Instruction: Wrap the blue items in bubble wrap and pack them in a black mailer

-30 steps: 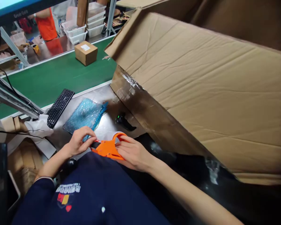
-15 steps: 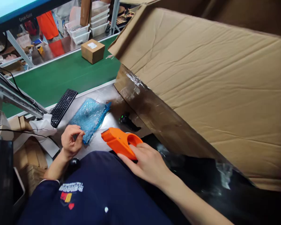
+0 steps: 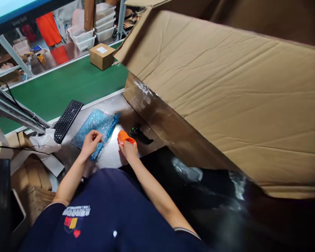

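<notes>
Holding the orange dispenser (image 3: 124, 135) left of centre, right grip (image 3: 130, 150) sits over bench (image 3: 111, 150) between blue bag (image 3: 93, 122) and carton (image 3: 220, 94) edge; left grip (image 3: 92, 141) pinches above bag, contents unclear.

dispenser (image 3: 124, 135): smooth plastic; pouch (image 3: 96, 121): glossy plastic; tabletop (image 3: 114, 103): shiny metal; carton (image 3: 225, 101): matt cardboard

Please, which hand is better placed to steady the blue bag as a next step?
Probably the left. The left hand overlaps the blue bag in this view, though contact is unclear, while the right hand is farther from it and occupied with the orange dispenser.
</notes>
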A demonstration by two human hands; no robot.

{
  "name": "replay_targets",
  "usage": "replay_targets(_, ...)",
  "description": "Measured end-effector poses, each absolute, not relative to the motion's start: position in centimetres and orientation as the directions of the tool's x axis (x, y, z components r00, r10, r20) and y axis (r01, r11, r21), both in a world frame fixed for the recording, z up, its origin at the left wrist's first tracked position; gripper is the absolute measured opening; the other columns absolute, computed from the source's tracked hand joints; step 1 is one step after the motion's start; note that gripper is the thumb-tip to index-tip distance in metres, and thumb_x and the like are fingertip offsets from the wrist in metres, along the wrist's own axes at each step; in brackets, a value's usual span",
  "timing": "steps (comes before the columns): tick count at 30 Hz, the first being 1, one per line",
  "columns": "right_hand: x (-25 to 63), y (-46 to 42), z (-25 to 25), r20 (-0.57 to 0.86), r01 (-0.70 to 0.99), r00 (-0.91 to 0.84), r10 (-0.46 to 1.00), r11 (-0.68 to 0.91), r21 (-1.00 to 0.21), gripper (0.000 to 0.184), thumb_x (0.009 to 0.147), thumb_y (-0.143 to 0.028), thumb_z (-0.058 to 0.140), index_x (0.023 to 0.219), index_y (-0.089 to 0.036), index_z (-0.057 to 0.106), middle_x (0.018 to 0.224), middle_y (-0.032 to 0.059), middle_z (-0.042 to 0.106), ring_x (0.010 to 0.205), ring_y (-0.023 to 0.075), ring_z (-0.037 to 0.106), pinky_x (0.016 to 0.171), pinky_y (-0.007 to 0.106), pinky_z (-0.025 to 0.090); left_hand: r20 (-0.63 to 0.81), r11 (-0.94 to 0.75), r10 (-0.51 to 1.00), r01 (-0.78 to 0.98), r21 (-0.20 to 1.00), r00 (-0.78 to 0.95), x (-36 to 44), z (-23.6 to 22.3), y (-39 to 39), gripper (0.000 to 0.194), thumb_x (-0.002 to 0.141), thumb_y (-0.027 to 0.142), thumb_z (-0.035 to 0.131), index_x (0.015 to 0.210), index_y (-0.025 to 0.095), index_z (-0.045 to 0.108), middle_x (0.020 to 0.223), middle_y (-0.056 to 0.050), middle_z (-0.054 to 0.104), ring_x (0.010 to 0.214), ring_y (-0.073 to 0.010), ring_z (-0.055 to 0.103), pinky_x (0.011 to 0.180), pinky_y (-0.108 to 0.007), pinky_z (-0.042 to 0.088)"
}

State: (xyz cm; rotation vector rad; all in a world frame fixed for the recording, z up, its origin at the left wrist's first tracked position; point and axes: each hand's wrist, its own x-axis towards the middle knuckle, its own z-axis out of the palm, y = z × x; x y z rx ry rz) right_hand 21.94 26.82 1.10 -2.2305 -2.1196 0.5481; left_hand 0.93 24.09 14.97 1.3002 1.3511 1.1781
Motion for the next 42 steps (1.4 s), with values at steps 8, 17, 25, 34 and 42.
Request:
replay_targets(8,23.0,25.6,0.0,0.004,0.748,-0.044,0.999,0.035,-0.663,0.039,0.085,-0.029,0.062,0.118,-0.009,0.062,0.122,0.0256,0.067,0.117,0.0352,0.060,0.104,0.054,0.046,-0.242,0.235,0.960,0.068,0.970,0.142,-1.9,12.2,23.3,0.043,0.071,0.049,0.085,0.082,0.017,0.059,0.068,0.004,0.058,0.062,-0.0090,0.055,0.061,-0.022,0.043)
replay_targets(17,18.2,23.8,6.1,0.074,-0.423,-0.567,0.821,-0.213,-0.881,0.052,0.068,-0.050,0.081,0.110,-0.021,0.068,0.141,0.0147,0.061,0.124,0.0279,0.062,0.108,0.045,0.050,-0.326,0.365,0.913,-0.137,0.921,0.246,0.2,14.7,22.7,0.053,0.068,0.060,0.086,0.082,0.018,0.056,0.059,0.006,0.056,0.049,-0.0072,0.050,0.049,-0.020,0.040)
replay_targets(25,18.3,23.1,5.4,-0.374,-0.179,-0.512,0.773,-0.522,-0.834,0.045,0.068,-0.057,0.085,0.083,-0.019,0.065,0.077,0.0045,0.072,0.072,0.0178,0.069,0.072,0.033,0.058,-0.305,0.297,0.951,0.126,0.947,0.053,-2.6,12.1,22.0,0.039,0.079,0.052,0.077,0.087,0.019,0.058,0.074,0.002,0.065,0.052,-0.0086,0.052,0.050,-0.021,0.039)
replay_targets(34,12.9,23.5,-3.5,-0.494,0.043,-0.308,0.813,-0.507,-0.861,0.040,0.075,-0.054,0.076,0.073,-0.020,0.055,0.055,0.0002,0.063,0.049,0.0145,0.062,0.048,0.024,0.051,-0.364,0.388,0.905,0.781,0.490,-0.222,-4.1,2.8,22.4,0.013,0.098,0.022,0.057,0.109,0.020,0.064,0.111,-0.010,0.076,0.108,-0.0243,0.070,0.089,-0.032,0.048)
replay_targets(42,11.6,23.7,-6.4,-0.549,0.133,-0.202,0.811,-0.533,-0.836,0.019,0.076,-0.025,0.071,0.077,-0.021,0.053,0.058,-0.0032,0.065,0.052,0.0136,0.065,0.051,0.022,0.048,-0.421,0.259,0.894,0.944,0.203,-0.155,-3.4,1.4,22.6,0.030,0.105,0.028,0.043,0.128,0.022,0.061,0.122,-0.015,0.067,0.107,-0.0287,0.067,0.084,-0.035,0.049)
